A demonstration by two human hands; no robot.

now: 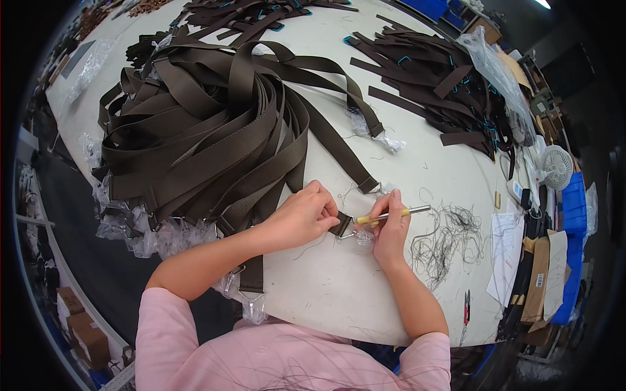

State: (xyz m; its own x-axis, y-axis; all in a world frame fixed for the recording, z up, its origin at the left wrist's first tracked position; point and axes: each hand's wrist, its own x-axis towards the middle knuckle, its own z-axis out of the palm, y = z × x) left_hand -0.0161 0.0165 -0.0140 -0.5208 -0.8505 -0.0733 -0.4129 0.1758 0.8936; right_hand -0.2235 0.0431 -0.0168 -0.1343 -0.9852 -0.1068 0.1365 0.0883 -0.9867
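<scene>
My left hand (pixel 303 212) pinches the end of a dark brown webbing strap (pixel 340 225), close to its metal ring (pixel 346 236). In my right hand (pixel 391 238) is a slim pen-like tool (pixel 405 212), yellow with a silver end that points right. The tool's yellow end lies near the ring, though I cannot tell whether they touch. Clear plastic wrap (pixel 364 238) hangs by the ring. To the left, a large heap of brown straps (pixel 208 130) spreads over the white table (pixel 313 277), several with plastic-wrapped metal ends along the front.
A tangle of loose dark threads (pixel 450 241) lies right of my right hand. Thread snips (pixel 467 307) rest near the table's right edge. Farther back is a pile of shorter straps (pixel 437 81) with teal-edged parts. A small white fan (pixel 556 167) stands at the right.
</scene>
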